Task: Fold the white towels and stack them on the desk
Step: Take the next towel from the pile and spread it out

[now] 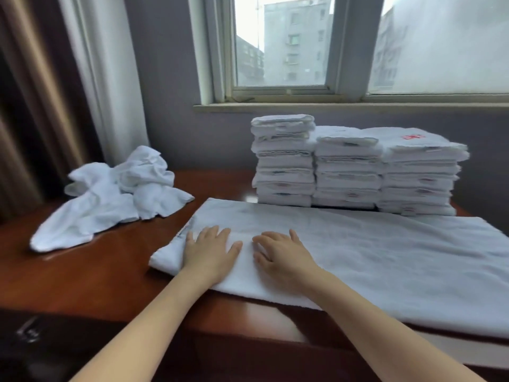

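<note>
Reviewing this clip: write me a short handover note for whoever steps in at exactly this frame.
Left hand: open, flat on the left end of the spread towel.
Right hand: open, resting on the same towel just beside it.
The spread towel lies flat along the front of the desk; its right end runs out of frame.
Done: three stacks of folded towels at the back of the desk.
Left: fold and stack this towel, then the crumpled towels heaped at the desk's left.
</note>
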The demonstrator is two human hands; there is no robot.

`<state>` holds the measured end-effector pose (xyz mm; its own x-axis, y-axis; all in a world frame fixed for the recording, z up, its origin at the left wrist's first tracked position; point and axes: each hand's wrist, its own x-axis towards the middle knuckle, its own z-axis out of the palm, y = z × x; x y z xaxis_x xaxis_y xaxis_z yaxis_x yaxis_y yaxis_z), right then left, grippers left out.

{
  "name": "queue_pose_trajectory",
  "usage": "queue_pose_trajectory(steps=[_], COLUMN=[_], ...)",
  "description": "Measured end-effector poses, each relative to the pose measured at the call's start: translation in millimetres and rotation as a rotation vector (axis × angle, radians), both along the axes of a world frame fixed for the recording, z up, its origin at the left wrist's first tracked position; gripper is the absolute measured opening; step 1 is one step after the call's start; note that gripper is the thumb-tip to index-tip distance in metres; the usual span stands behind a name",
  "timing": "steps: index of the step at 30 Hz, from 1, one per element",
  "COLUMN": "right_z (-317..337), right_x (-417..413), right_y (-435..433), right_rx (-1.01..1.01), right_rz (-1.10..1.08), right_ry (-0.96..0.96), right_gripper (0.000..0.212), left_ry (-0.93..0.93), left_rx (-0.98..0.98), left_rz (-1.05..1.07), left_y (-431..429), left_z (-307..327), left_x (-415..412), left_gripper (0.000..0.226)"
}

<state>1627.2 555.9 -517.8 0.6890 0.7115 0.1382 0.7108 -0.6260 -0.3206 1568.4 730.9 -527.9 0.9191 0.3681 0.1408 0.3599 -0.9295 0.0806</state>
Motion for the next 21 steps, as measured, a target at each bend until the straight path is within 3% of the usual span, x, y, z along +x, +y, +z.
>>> queue_pose_trajectory(steps=[3,10,17,21], right_z=[1,3,-11,-13], right_x=[3,8,11,13], right_y=[31,97,118,116], right_rx=[-0.019,-0.012,0.055,0.071], right_rz=[0.04,0.094,0.104,0.115], right_ry=[0.006,0.029,-0.052,-0.063], right_gripper=[0.041,0.037,0.034,0.04], left_ry=[-0.021,-0.237,-0.38,-0.34], left_rx=[-0.018,-0.26,-0.146,-0.089], left_rz=[0.036,0.121,0.349,0.443], left_y=[21,53,68,66], left_z=[0,-1,-6,-8], left_x=[-6,-24,-40,-42], left_gripper=[0.06,0.052,0.042,0.045])
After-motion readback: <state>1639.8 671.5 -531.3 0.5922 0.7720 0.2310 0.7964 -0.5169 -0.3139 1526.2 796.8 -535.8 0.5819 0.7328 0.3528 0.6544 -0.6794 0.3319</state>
